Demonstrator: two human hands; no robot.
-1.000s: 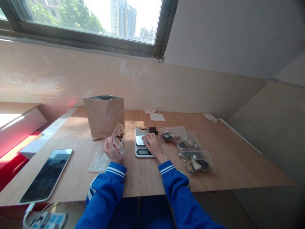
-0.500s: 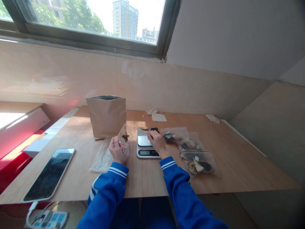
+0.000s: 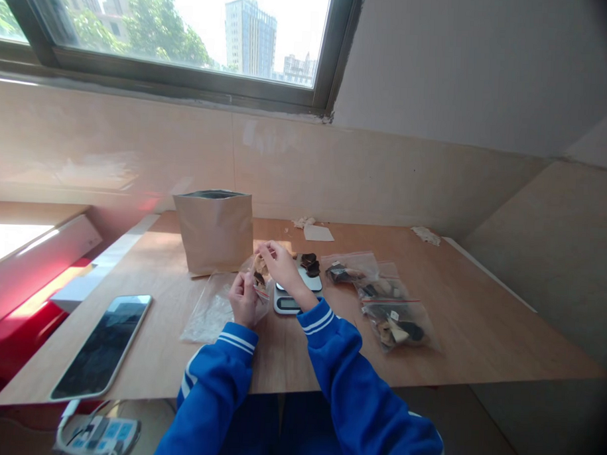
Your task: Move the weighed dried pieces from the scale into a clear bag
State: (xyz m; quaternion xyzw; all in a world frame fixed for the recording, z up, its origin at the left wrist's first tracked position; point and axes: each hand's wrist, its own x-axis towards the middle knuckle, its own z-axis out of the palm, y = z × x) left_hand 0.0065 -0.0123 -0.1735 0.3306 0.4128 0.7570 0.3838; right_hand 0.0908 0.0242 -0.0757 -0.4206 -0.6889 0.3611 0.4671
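My left hand (image 3: 243, 300) grips a small clear zip bag (image 3: 261, 287) holding tan and dark pieces. My right hand (image 3: 279, 265) is raised above the digital kitchen scale (image 3: 287, 305), its fingertips pinching the bag's top edge. Dark pieces (image 3: 309, 263) lie on the scale's metal platform, close beside my right wrist. Just left of my left hand, a flat clear plastic bag (image 3: 208, 312) lies on the table. My forearms are in blue sleeves with white stripes.
A kraft paper pouch (image 3: 214, 234) stands behind the hands on the wooden table (image 3: 478, 346). Filled zip bags (image 3: 394, 320) lie to the right. A phone (image 3: 100, 346) lies at the left, with paper scraps (image 3: 318, 233) at the back and a power strip (image 3: 100, 436) below.
My right hand has lifted off the scale and moved left to the zip bag. The dark pieces on the scale now show more fully. My left hand and the bag sit slightly lower.
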